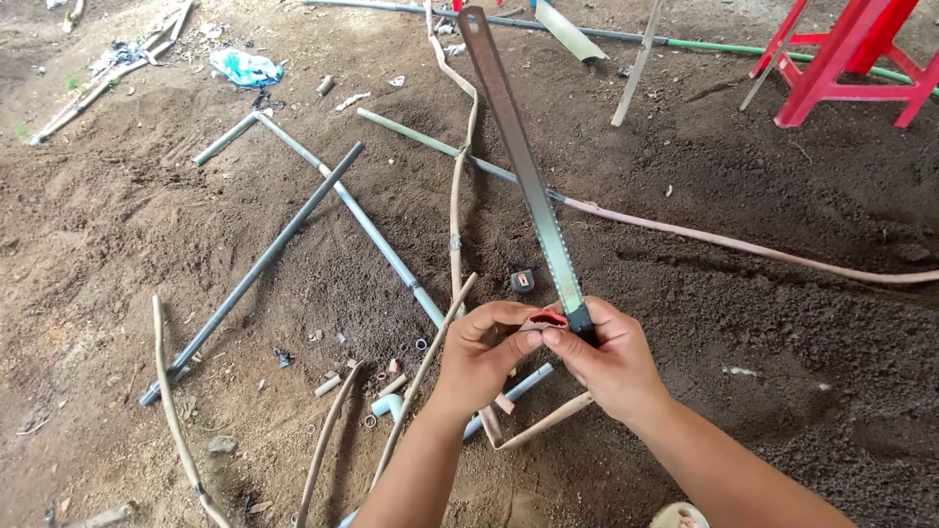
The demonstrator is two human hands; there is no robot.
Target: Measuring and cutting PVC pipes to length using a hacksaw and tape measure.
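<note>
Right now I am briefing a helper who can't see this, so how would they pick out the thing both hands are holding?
Start at the red plastic stool at the top right of the dirt floor, then come down to the two hands at the bottom centre. The left hand and right hand pinch the lower end of a hacksaw blade. Unlike the round grey pipes lying around it, it is a flat toothed metal strip raised off the ground.

A crumpled blue-green plastic wrapper (245,67) on the dirt at far upper left, near grey pipes (293,210).
</note>
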